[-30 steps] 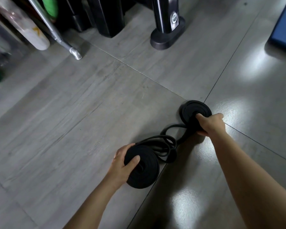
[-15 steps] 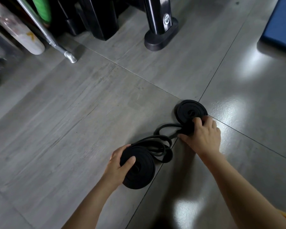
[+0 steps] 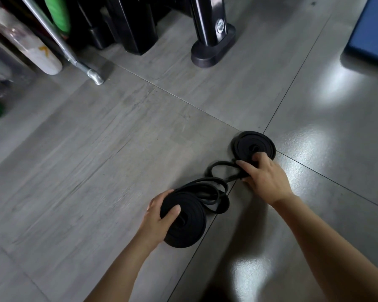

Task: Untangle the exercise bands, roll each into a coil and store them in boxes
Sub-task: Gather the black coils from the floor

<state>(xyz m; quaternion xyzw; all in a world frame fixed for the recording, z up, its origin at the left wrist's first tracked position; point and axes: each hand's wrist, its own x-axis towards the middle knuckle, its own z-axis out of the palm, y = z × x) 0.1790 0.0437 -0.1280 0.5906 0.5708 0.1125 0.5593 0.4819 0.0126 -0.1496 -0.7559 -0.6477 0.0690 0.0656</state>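
Note:
Two black exercise-band coils lie on the grey tiled floor. My left hand grips the larger, looser coil, thumb on its top face and fingers round its left edge. A tight smaller coil lies flat further right. My right hand rests against its near edge, fingers curled on the band where it leaves that coil. Tangled loose loops of black band run between the two coils. No box is in view.
A black machine foot stands at the top centre, with more black equipment bases left of it. A metal pole tip, a white cylinder and green items sit at the far left. A blue mat lies at the top right.
My right hand slid off the top of the small coil to its near edge and now holds the band there. My left hand keeps its grip on the large coil.

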